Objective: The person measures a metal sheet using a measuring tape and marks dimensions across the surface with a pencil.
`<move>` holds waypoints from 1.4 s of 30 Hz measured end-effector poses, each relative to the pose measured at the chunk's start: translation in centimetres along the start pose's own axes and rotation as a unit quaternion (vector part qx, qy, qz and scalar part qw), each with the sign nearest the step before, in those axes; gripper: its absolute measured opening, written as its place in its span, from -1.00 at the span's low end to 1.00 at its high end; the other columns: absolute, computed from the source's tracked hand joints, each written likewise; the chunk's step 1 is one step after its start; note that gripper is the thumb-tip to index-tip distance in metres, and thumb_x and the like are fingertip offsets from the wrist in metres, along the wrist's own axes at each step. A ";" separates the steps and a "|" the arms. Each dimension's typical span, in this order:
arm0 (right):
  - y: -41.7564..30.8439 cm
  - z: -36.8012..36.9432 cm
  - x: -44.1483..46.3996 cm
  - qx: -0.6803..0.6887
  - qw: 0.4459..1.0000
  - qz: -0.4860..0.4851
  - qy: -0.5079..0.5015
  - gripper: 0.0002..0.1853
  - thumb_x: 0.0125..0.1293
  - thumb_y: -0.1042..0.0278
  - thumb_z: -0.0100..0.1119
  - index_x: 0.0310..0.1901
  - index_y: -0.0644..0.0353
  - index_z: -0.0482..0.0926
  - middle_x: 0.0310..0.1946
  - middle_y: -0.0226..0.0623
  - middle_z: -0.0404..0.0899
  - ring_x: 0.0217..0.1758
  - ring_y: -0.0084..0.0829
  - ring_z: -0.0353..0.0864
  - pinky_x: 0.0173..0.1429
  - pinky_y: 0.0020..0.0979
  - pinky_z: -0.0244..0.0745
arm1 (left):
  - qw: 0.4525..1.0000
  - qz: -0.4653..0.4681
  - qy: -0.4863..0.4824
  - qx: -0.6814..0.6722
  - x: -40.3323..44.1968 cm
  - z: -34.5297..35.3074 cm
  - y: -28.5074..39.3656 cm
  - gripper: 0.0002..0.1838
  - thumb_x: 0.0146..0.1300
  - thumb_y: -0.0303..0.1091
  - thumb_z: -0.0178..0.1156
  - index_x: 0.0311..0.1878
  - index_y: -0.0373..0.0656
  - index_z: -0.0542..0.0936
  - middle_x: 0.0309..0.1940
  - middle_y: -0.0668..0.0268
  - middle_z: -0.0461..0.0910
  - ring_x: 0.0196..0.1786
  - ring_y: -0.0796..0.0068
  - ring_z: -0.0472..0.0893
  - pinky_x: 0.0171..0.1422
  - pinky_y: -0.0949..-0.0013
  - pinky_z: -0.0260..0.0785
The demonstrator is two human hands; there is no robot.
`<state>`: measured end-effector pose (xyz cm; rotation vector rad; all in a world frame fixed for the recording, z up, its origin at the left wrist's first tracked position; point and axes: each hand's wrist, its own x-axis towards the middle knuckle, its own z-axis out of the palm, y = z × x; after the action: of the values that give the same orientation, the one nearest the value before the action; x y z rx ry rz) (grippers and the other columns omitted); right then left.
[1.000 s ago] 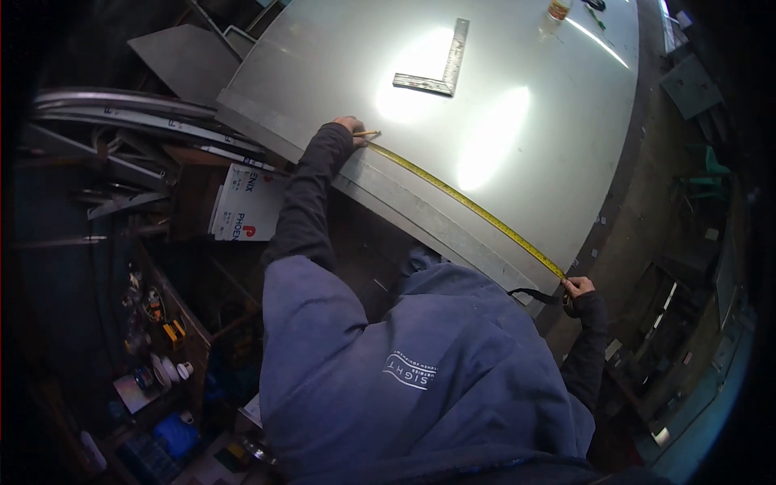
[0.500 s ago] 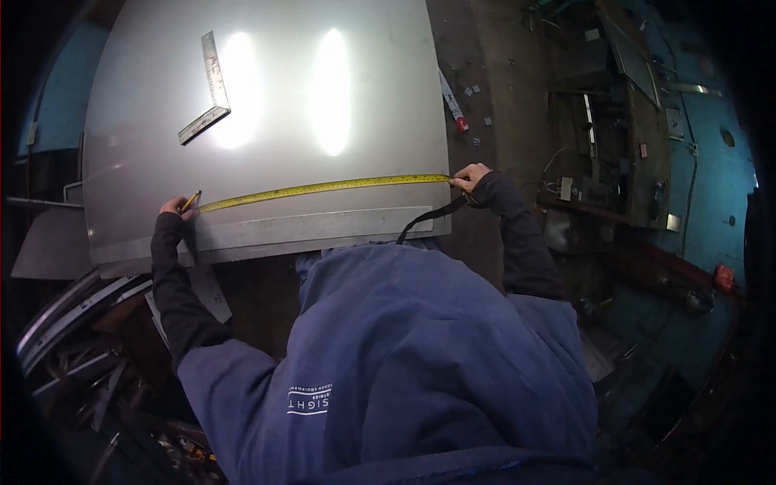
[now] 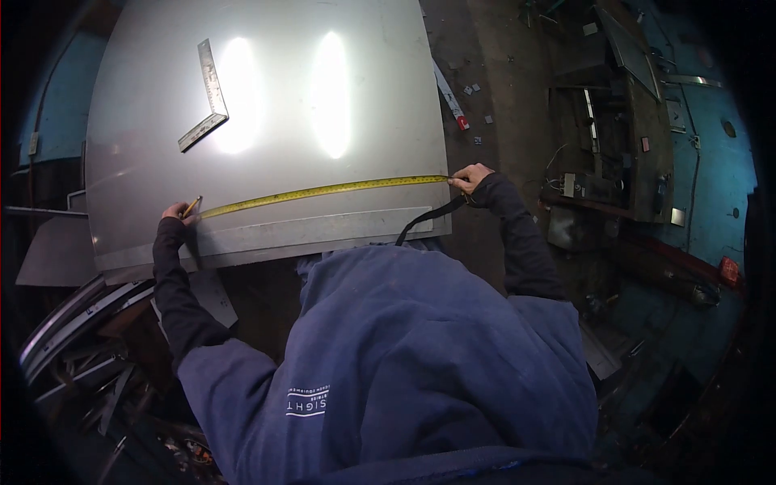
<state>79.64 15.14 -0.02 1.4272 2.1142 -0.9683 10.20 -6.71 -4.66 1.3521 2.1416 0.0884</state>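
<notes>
A yellow tape measure (image 3: 323, 188) stretches across a large shiny metal sheet (image 3: 388, 121), its blade running between my two hands. At the sheet's left part, my left hand (image 3: 174, 212) is closed at the tape's left end and grips a thin yellow pencil (image 3: 193, 206). My right hand (image 3: 470, 176) pinches the tape's other end at the sheet's right edge. A black strap (image 3: 428, 217) runs from near my right hand toward my body. Whether the tape's case is inside either hand is hidden.
A metal try square (image 3: 213, 101) lies on the sheet beyond the tape. A pale flat strip (image 3: 323, 226) lies along the near edge. Beyond the right edge is a ruler-like bar with a red end (image 3: 462, 123). Metal scraps (image 3: 89, 376) are piled at lower left.
The view has shifted slightly. In my left hand the pencil has tilted a little, while the tape stays stretched and my right hand keeps its place at the edge.
</notes>
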 end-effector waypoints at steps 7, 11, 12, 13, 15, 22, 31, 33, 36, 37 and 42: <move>0.7 0.8 0.5 0.029 0.998 -0.056 0.018 -0.60 0.26 -0.03 0.09 -0.13 0.14 0.65 -0.46 -0.11 0.64 -0.38 -0.17 0.63 -0.23 -0.26 0.49 | 1.000 -0.009 -0.008 0.002 0.0 -0.2 -0.1 -0.59 -0.18 -0.19 0.44 -0.22 -0.16 0.61 -0.32 0.19 0.60 -0.23 0.24 0.60 -0.09 0.29 0.42; 0.5 0.4 0.3 0.026 0.999 -0.046 0.006 -0.61 0.26 -0.01 0.10 -0.12 0.14 0.65 -0.44 -0.10 0.64 -0.38 -0.16 0.63 -0.23 -0.26 0.49 | 1.000 -0.017 -0.009 0.014 -0.3 -0.4 0.8 -0.56 -0.20 -0.17 0.45 -0.21 -0.16 0.61 -0.32 0.19 0.61 -0.22 0.24 0.60 -0.07 0.28 0.42; 0.6 0.6 0.5 0.026 0.998 -0.052 0.009 -0.61 0.26 -0.01 0.11 -0.13 0.14 0.65 -0.44 -0.10 0.64 -0.38 -0.16 0.63 -0.23 -0.26 0.49 | 1.000 -0.017 -0.009 0.014 -0.5 -0.4 1.2 -0.56 -0.20 -0.17 0.45 -0.21 -0.16 0.61 -0.32 0.19 0.61 -0.22 0.24 0.60 -0.07 0.28 0.42; 0.8 0.9 0.7 0.026 0.998 -0.053 0.009 -0.61 0.26 -0.01 0.11 -0.13 0.14 0.65 -0.44 -0.10 0.64 -0.38 -0.16 0.63 -0.23 -0.26 0.49 | 1.000 -0.001 0.014 0.013 -0.8 -0.3 1.3 -0.61 -0.17 -0.23 0.44 -0.24 -0.19 0.62 -0.34 0.19 0.61 -0.24 0.25 0.60 -0.08 0.27 0.42; 0.7 0.9 0.8 0.041 0.998 -0.053 0.008 -0.61 0.26 -0.01 0.11 -0.14 0.16 0.65 -0.44 -0.09 0.64 -0.38 -0.17 0.63 -0.24 -0.26 0.49 | 0.999 0.016 0.037 0.013 -1.0 -0.6 1.8 -0.66 -0.14 -0.30 0.44 -0.27 -0.22 0.62 -0.37 0.18 0.62 -0.25 0.27 0.60 -0.08 0.25 0.42; 1.9 1.8 1.7 -0.024 0.988 -0.140 0.062 -0.63 0.23 0.02 0.12 -0.27 0.21 0.67 -0.44 -0.07 0.62 -0.34 -0.07 0.59 -0.19 -0.18 0.47 | 0.999 -0.019 -0.023 -0.027 -1.4 -1.0 3.0 -0.64 -0.07 -0.23 0.37 -0.17 -0.15 0.62 -0.29 0.17 0.63 -0.19 0.25 0.60 -0.06 0.28 0.43; 0.4 0.9 1.6 0.012 0.999 -0.044 -0.010 -0.65 0.26 0.08 0.10 -0.21 0.24 0.63 -0.46 -0.08 0.61 -0.39 -0.16 0.60 -0.26 -0.25 0.45 | 0.994 -0.083 -0.062 0.046 -0.8 -1.6 4.1 -0.55 -0.09 -0.13 0.39 -0.12 -0.14 0.61 -0.19 0.12 0.63 -0.10 0.19 0.60 0.05 0.26 0.42; 0.4 0.8 1.5 0.022 0.998 -0.052 -0.014 -0.65 0.27 0.08 0.09 -0.22 0.25 0.62 -0.48 -0.09 0.60 -0.42 -0.19 0.59 -0.28 -0.25 0.43 | 0.993 -0.089 -0.072 0.034 -0.9 -1.5 4.1 -0.54 -0.09 -0.11 0.40 -0.11 -0.12 0.62 -0.17 0.13 0.62 -0.08 0.19 0.60 0.06 0.26 0.42; 0.5 0.8 1.6 0.034 0.997 -0.063 -0.022 -0.64 0.27 0.08 0.09 -0.24 0.26 0.61 -0.53 -0.11 0.57 -0.47 -0.25 0.56 -0.32 -0.25 0.40 | 0.993 -0.088 -0.065 0.041 -1.0 -1.6 4.2 -0.53 -0.10 -0.10 0.41 -0.11 -0.10 0.62 -0.17 0.15 0.63 -0.07 0.21 0.60 0.07 0.26 0.42; 0.6 0.8 1.7 0.036 0.997 -0.064 -0.026 -0.64 0.28 0.08 0.09 -0.26 0.28 0.60 -0.55 -0.12 0.55 -0.49 -0.28 0.53 -0.34 -0.26 0.39 | 0.993 -0.088 -0.063 0.039 -1.0 -1.7 4.3 -0.53 -0.10 -0.10 0.41 -0.11 -0.10 0.62 -0.17 0.15 0.63 -0.07 0.21 0.60 0.07 0.26 0.42; 0.0 0.4 1.4 0.027 0.997 -0.058 -0.031 -0.64 0.28 0.08 0.08 -0.30 0.29 0.58 -0.58 -0.15 0.52 -0.51 -0.30 0.50 -0.35 -0.26 0.37 | 0.994 -0.084 -0.066 0.016 -0.9 -1.6 4.0 -0.55 -0.12 -0.12 0.43 -0.12 -0.08 0.63 -0.18 0.18 0.64 -0.09 0.24 0.61 0.06 0.27 0.42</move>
<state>79.08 15.73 -1.23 1.2938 2.1602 -1.1079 12.91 -5.17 -1.49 1.1558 2.1428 -0.1013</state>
